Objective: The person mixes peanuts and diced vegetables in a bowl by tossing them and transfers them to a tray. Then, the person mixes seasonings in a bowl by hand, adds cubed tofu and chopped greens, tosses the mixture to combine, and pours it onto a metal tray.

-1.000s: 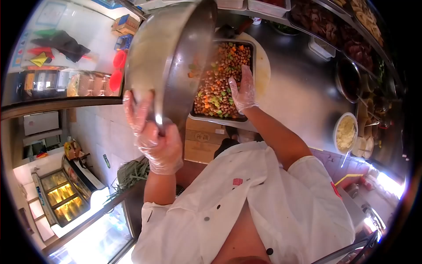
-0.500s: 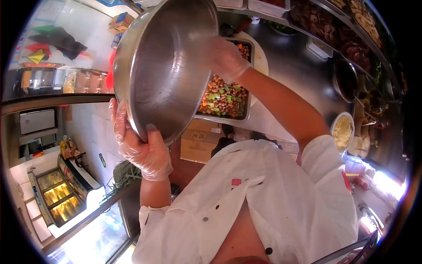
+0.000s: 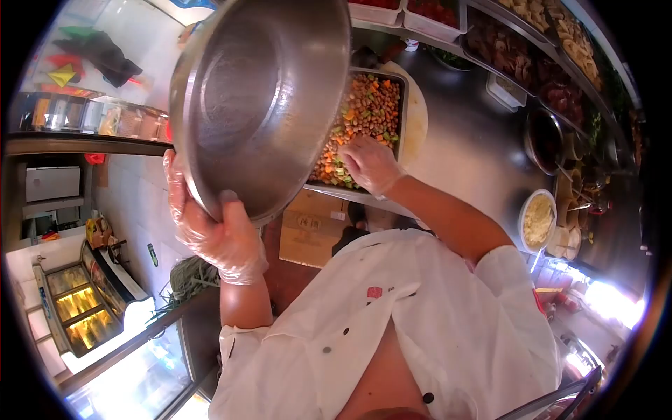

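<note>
Tilted on its side, a large stainless steel bowl [image 3: 238, 91] hangs over the left part of the counter, its inner wall bare and shiny. My left hand [image 3: 220, 238], in a clear plastic glove, grips its lower rim with the thumb inside. My right hand [image 3: 367, 164], gloved too, is at the near part of a metal tray [image 3: 402, 112] with its fingers curled down at the food. The tray holds a mix of peanuts, diced carrot and green celery pieces [image 3: 371, 105]. Whatever the right fingertips hold is hidden. The bowl covers the tray's left side.
A round white board [image 3: 417, 115] lies under the tray on the steel counter [image 3: 462, 119]. To the right stand a bowl of pale minced food [image 3: 539, 217] and a dark bowl [image 3: 544, 140]. Food containers [image 3: 434, 17] line the back. A cardboard box [image 3: 308, 231] is below the counter.
My right hand has left the bowl's inner right side and come down toward me to the food in the tray. The bowl has shifted slightly left, still in my left hand.
</note>
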{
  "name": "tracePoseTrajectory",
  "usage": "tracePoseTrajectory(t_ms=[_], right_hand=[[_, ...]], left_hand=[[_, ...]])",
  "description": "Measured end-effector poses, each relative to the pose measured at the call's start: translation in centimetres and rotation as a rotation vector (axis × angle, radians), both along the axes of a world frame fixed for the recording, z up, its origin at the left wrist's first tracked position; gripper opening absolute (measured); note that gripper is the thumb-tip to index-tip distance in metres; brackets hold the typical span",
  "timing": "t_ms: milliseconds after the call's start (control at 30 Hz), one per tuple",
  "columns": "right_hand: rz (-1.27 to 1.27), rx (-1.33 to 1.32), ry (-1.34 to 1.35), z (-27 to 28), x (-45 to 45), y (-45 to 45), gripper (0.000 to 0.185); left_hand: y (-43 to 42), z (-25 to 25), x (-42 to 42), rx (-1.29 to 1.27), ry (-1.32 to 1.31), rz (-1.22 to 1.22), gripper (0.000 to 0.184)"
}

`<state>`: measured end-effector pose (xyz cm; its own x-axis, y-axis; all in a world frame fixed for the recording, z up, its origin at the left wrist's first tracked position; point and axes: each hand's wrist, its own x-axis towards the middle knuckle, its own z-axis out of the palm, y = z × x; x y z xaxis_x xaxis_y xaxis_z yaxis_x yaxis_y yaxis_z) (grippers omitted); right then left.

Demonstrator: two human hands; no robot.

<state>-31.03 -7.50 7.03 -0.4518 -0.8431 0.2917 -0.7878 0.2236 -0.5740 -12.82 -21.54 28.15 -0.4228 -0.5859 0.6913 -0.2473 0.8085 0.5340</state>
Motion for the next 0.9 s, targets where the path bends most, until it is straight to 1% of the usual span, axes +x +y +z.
tracePoseTrajectory(t_ms=[33,67,133,167,200,233,267,300,333,400,433,467,500,533,567,633,667,700,733,767,800,833,867,900], right_hand=[[0.004,-0.192,-0.063,-0.8,0.0,1.4,0.013],[-0.038,-0.217,-0.08,-1.5,-0.4,2.4,0.012],[-0.133,-0.267,-0.115,-1.8,-0.7,4.0,0.011],[-0.246,-0.285,-0.324,-1.4,-1.0,4.4,0.013],[-0.363,-0.306,-0.532,-0.9,-1.4,5.0,0.016],[-0.481,-0.328,-0.739,0.4,-1.9,5.7,0.018],[-0.574,-0.269,-0.656,4.9,-2.5,6.6,0.027],[-0.557,-0.445,-0.72,6.1,-3.9,7.4,0.028],[-0.532,-0.618,-0.779,7.1,-5.4,8.3,0.03],[-0.459,-0.749,-0.75,14.6,-6.7,10.7,0.03],[-0.445,-0.839,-0.75,18.3,-6.5,11.4,0.029],[-0.423,-0.858,-0.627,21.3,-6.4,12.8,0.026],[-0.439,-0.842,-0.51,24.8,-5.2,13.8,0.023],[-0.482,-0.831,-0.38,26.8,-4.3,15.1,0.021],[-0.52,-0.818,-0.255,27.7,-3.6,16.6,0.02],[-0.663,-0.807,-0.165,26.3,-3.3,19.4,0.022],[-0.777,-0.83,-0.386,23.7,-3.5,20.7,0.025],[-0.893,-0.795,-0.494,19.0,-3.8,21.6,0.031],[-0.795,-0.508,-0.237,10.8,-4.9,23.7,0.031],[-0.708,0.024,-0.204,2.5,-5.3,26.2,0.031],[-0.509,0.372,-0.062,-1.7,-3.5,29.0,0.033],[-0.53,0.328,-0.069,-3.7,-2.4,30.5,0.033],[-0.545,0.292,-0.081,-4.5,-1.5,31.8,0.033],[-0.558,0.257,-0.163,-5.1,-1.0,33.3,0.032]], left_hand=[[-0.6,-0.3,0.2,0.066,0.036,0.028,0.057],[-1.8,-0.7,0.8,0.178,0.068,0.068,0.058],[-2.7,0.0,0.3,0.479,0.342,-0.011,0.052],[-3.0,0.3,-0.2,0.631,0.479,-0.058,0.049],[-4.5,-0.5,0.1,0.749,0.553,-0.181,0.048],[-4.6,-0.7,-0.2,0.837,0.574,-0.241,0.048],[-4.5,-0.9,-0.5,0.929,0.591,-0.303,0.048],[-4.2,-1.3,-0.7,1.024,0.605,-0.36,0.048],[-4.0,-2.2,-1.4,1.039,0.564,-0.385,0.051],[-0.6,-2.9,-3.6,1.198,0.493,-0.491,0.057],[1.2,-4.1,-5.0,1.268,0.458,-0.546,0.061],[3.5,-5.0,-6.8,1.403,0.37,-0.443,0.065],[5.3,-8.4,-8.7,1.379,0.262,-0.45,0.066],[7.1,-11.5,-10.5,1.352,0.16,-0.451,0.068],[9.4,-12.0,-11.9,1.267,0.009,-0.575,0.065],[15.1,-13.8,-14.5,1.469,0.025,-0.599,0.058],[17.4,-15.9,-15.6,1.529,0.043,-0.595,0.05],[19.2,-18.4,-16.5,1.588,0.063,-0.593,0.042],[20.5,-20.7,-17.2,1.53,-0.008,-0.51,0.04],[21.9,-23.1,-17.2,1.477,-0.091,-0.421,0.038],[23.1,-24.4,-17.1,1.419,-0.175,-0.336,0.036],[23.8,-23.7,-16.9,1.459,-0.171,-0.337,0.034],[24.6,-22.5,-16.1,1.506,-0.168,-0.332,0.033],[25.2,-22.0,-15.2,1.557,-0.169,-0.32,0.032]])
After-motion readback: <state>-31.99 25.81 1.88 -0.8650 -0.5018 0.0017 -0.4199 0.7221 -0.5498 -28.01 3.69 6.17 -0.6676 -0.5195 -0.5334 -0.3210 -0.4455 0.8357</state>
